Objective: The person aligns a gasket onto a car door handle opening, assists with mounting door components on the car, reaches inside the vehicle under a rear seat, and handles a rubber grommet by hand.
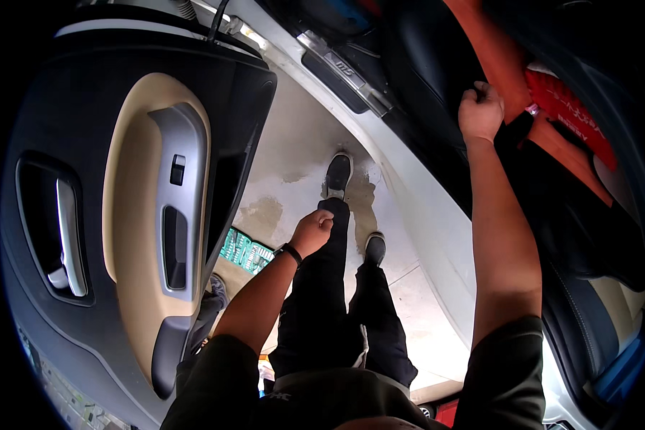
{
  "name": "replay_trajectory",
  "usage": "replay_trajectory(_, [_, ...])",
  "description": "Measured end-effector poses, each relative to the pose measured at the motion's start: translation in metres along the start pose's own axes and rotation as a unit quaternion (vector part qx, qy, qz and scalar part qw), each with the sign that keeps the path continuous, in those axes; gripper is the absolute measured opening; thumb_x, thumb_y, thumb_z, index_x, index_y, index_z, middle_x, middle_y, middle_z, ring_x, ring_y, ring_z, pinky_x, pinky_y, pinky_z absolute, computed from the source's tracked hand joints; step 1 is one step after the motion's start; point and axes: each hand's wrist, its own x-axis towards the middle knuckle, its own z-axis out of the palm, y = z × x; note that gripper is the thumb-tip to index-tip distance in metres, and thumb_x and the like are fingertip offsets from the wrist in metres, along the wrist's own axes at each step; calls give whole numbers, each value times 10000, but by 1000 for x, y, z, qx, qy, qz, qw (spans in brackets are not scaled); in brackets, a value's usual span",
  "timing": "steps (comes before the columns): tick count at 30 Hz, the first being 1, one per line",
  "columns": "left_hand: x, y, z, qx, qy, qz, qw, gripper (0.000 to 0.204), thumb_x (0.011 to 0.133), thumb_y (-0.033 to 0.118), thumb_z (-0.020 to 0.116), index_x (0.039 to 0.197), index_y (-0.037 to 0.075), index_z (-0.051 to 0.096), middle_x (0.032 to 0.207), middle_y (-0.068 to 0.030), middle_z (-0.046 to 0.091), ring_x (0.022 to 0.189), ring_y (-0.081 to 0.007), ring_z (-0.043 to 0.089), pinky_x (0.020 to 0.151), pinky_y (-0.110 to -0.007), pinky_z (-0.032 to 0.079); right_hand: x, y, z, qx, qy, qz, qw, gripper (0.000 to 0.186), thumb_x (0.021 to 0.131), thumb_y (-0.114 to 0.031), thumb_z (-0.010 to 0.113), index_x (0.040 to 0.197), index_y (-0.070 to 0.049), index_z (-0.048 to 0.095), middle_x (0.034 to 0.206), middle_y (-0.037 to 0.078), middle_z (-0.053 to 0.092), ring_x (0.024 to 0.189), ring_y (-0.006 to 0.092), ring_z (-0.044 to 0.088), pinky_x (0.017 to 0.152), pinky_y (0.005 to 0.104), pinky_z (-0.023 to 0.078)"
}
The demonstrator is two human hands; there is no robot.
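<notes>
My right hand reaches into the car with its fingers curled closed. It is over the orange and black surface inside, close to a red printed package. Whatever it may grip is hidden by the fingers. In front of my leg, my left hand hangs as a loose fist with nothing visible in it; a black band circles that wrist. The open car door is to my left, with a beige armrest recess, a grey switch panel and a chrome inner handle.
A white door sill runs diagonally between me and the cabin. A green tool case lies on the floor beside the door, near a dark shoe. Wet patches mark the pale floor. Something blue sits at lower right.
</notes>
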Motion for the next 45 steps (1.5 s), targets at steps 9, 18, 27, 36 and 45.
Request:
replay_trajectory(9, [69,-51,13,-96,-25,-146,984,297,994,220,559,1132,-23,659,943,-68,694,817,-153,652,761,-290,526,18,0,47,-12,48,-74,996,298,920,-252,575,1141,-89,693,1245,150,645,1188,374,569,1084,490,398])
replay_trajectory(18, [101,-8,26,10,-23,-43,999,223,983,152,553,1110,13,673,945,-107,737,872,-215,708,801,-336,558,18,1,45,41,55,-98,993,296,903,-192,550,1138,-56,667,1198,161,627,1135,374,572,1024,470,405])
replay_trajectory(27, [236,98,-31,-295,254,28,921,205,1017,45,463,1080,5,654,872,-41,661,722,-125,600,687,-265,514,19,0,42,52,36,-87,994,320,946,-198,528,1198,-38,642,1280,200,599,1189,394,549,1069,477,371])
replay_trajectory(36, [470,268,-138,-16,383,297,874,238,892,52,555,1084,10,689,996,-181,684,968,-333,641,886,-397,523,26,-3,45,79,16,-93,992,343,943,-180,485,1176,36,612,1248,231,591,1158,392,532,1061,489,354])
replay_trajectory(45, [608,278,-184,303,255,214,893,526,885,270,615,1395,143,616,1543,-198,425,1366,-406,493,1128,-457,442,31,2,49,95,2,-75,993,350,974,-224,463,1174,31,596,1263,231,576,1154,353,521,1034,477,376])
